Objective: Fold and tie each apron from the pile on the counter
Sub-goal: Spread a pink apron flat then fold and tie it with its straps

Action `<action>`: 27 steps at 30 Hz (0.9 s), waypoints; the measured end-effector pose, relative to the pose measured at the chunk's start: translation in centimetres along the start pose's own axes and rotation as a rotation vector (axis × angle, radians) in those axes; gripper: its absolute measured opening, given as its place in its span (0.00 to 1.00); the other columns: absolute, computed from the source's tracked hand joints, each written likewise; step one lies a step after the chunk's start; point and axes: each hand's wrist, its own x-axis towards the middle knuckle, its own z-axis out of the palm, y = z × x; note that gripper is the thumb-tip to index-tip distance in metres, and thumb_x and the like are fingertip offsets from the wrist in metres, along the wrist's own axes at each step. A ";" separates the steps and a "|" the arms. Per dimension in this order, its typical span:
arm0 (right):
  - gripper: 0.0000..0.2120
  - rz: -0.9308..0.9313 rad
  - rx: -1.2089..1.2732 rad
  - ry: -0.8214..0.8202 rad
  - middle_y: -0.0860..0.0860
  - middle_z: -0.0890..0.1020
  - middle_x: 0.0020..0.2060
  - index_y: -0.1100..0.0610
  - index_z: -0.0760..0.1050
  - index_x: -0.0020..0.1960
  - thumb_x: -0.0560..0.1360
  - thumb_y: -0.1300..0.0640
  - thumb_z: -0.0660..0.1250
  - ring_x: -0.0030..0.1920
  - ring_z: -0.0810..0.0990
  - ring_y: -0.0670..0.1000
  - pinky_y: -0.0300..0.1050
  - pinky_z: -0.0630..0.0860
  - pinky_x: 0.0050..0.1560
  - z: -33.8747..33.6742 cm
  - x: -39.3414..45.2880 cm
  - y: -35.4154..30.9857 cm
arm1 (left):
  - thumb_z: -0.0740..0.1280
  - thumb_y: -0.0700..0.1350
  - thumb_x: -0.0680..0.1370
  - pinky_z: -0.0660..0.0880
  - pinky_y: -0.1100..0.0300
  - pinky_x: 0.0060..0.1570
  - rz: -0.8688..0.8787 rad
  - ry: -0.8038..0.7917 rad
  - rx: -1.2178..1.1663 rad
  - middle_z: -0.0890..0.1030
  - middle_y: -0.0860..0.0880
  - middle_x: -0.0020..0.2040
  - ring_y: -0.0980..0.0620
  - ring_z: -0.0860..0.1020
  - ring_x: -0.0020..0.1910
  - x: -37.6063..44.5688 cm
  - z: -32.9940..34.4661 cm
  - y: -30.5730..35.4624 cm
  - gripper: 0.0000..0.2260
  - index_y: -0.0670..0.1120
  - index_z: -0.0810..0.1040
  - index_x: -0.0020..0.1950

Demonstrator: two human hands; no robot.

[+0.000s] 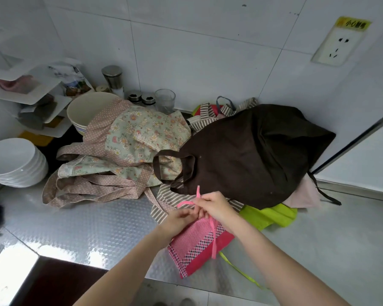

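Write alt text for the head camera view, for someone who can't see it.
Two hands, left hand and right hand, pinch a pink strap over a folded pink apron on a metal counter. Behind lie a brown apron and a floral apron.

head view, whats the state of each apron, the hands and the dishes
pink apron: folded, strap being tied
pink strap: wrapped over the fold, ends pinched
left hand: pinches strap
right hand: pinches strap
brown apron: unfolded, heaped on pile
floral apron: unfolded, crumpled
green apron: under pile, partly hidden
white plates: stacked
glass: upright
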 end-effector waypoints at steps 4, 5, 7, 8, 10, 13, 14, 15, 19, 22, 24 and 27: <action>0.10 0.021 -0.141 -0.208 0.51 0.78 0.28 0.63 0.80 0.38 0.76 0.60 0.66 0.29 0.75 0.43 0.30 0.72 0.31 -1.6 -0.3 -1.2 | 0.62 0.35 0.77 0.75 0.61 0.52 -0.118 -0.062 -0.181 0.82 0.46 0.44 0.52 0.79 0.46 0.4 0.2 1.1 0.08 0.43 0.80 0.45; 0.09 0.012 -0.202 -0.234 0.51 0.79 0.29 0.65 0.81 0.42 0.75 0.60 0.67 0.29 0.76 0.43 0.30 0.73 0.33 -2.1 -0.2 -1.5 | 0.60 0.35 0.77 0.75 0.61 0.51 -0.146 -0.115 -0.232 0.81 0.46 0.44 0.51 0.78 0.46 0.3 0.3 1.4 0.08 0.42 0.79 0.46; 0.06 -0.039 -0.384 -0.227 0.53 0.81 0.30 0.64 0.82 0.47 0.73 0.63 0.70 0.28 0.77 0.42 0.31 0.75 0.34 -3.0 -0.1 -1.8 | 0.57 0.37 0.77 0.73 0.60 0.50 -0.216 -0.196 -0.300 0.79 0.44 0.45 0.50 0.76 0.45 0.3 0.3 1.9 0.10 0.39 0.77 0.50; 0.05 -0.074 -0.488 -0.221 0.55 0.82 0.31 0.63 0.83 0.46 0.72 0.64 0.70 0.28 0.78 0.43 0.33 0.75 0.35 -3.3 -0.1 -2.1 | 0.56 0.39 0.76 0.73 0.60 0.48 -0.245 -0.197 -0.312 0.78 0.44 0.44 0.50 0.75 0.44 0.4 0.2 2.1 0.11 0.39 0.76 0.49; 0.07 -0.166 -0.719 -0.174 0.55 0.84 0.37 0.58 0.84 0.45 0.71 0.65 0.69 0.36 0.81 0.48 0.38 0.76 0.40 -3.3 -0.1 -2.2 | 0.55 0.44 0.77 0.71 0.61 0.41 -0.305 -0.151 -0.303 0.75 0.45 0.40 0.51 0.72 0.39 0.5 0.4 2.5 0.13 0.40 0.76 0.42; 0.08 -0.292 -1.037 -0.054 0.54 0.82 0.47 0.55 0.83 0.47 0.73 0.62 0.66 0.49 0.80 0.55 0.46 0.76 0.49 -2.3 -0.4 -2.2 | 0.55 0.52 0.80 0.70 0.63 0.38 -0.354 -0.128 -0.213 0.74 0.48 0.34 0.53 0.72 0.35 0.9 0.9 2.9 0.19 0.43 0.75 0.36; 0.08 -0.341 -1.119 -0.028 0.55 0.81 0.48 0.56 0.82 0.49 0.73 0.62 0.65 0.50 0.80 0.57 0.49 0.76 0.49 -1.9 -0.4 -2.1 | 0.56 0.51 0.80 0.70 0.64 0.39 -0.348 -0.134 -0.199 0.75 0.49 0.34 0.54 0.72 0.36 1.0 1.1 3.1 0.18 0.44 0.75 0.36; 0.08 -0.386 -1.187 -0.013 0.55 0.81 0.50 0.57 0.80 0.50 0.73 0.62 0.65 0.52 0.79 0.58 0.49 0.75 0.49 -1.6 -0.5 -2.0 | 0.57 0.49 0.80 0.70 0.64 0.39 -0.341 -0.131 -0.203 0.75 0.49 0.34 0.54 0.71 0.36 1.2 1.1 3.2 0.16 0.44 0.75 0.37; 0.04 -0.592 -1.319 0.041 0.50 0.79 0.41 0.55 0.81 0.41 0.66 0.60 0.72 0.47 0.78 0.52 0.43 0.74 0.39 -0.9 -1.5 -1.8 | 0.59 0.42 0.80 0.70 0.68 0.29 -0.318 -0.102 -0.200 0.74 0.49 0.35 0.55 0.71 0.34 1.2 0.6 4.1 0.09 0.44 0.73 0.41; 0.07 -0.697 -1.188 0.104 0.47 0.75 0.35 0.53 0.78 0.28 0.56 0.57 0.77 0.44 0.71 0.49 0.39 0.75 0.33 -1.0 -1.5 -0.7 | 0.60 0.40 0.79 0.65 0.64 0.29 -0.313 -0.078 -0.149 0.72 0.48 0.30 0.54 0.68 0.29 1.6 0.0 4.3 0.10 0.43 0.72 0.38; 0.02 -0.669 -1.002 -0.040 0.49 0.78 0.43 0.56 0.82 0.36 0.66 0.59 0.70 0.51 0.71 0.51 0.46 0.76 0.48 -0.7 -1.8 -0.5 | 0.57 0.36 0.80 0.61 0.65 0.21 -0.320 0.011 -0.127 0.68 0.49 0.23 0.55 0.65 0.20 2.3 -0.2 4.3 0.12 0.42 0.69 0.36; 0.07 -0.539 -0.915 -0.200 0.54 0.80 0.48 0.57 0.81 0.46 0.73 0.59 0.64 0.54 0.76 0.55 0.50 0.73 0.56 -0.2 -3.1 -1.3 | 0.54 0.37 0.82 0.62 0.72 0.15 -0.270 0.209 -0.035 0.68 0.50 0.17 0.56 0.65 0.12 3.5 -0.3 4.5 0.15 0.41 0.68 0.35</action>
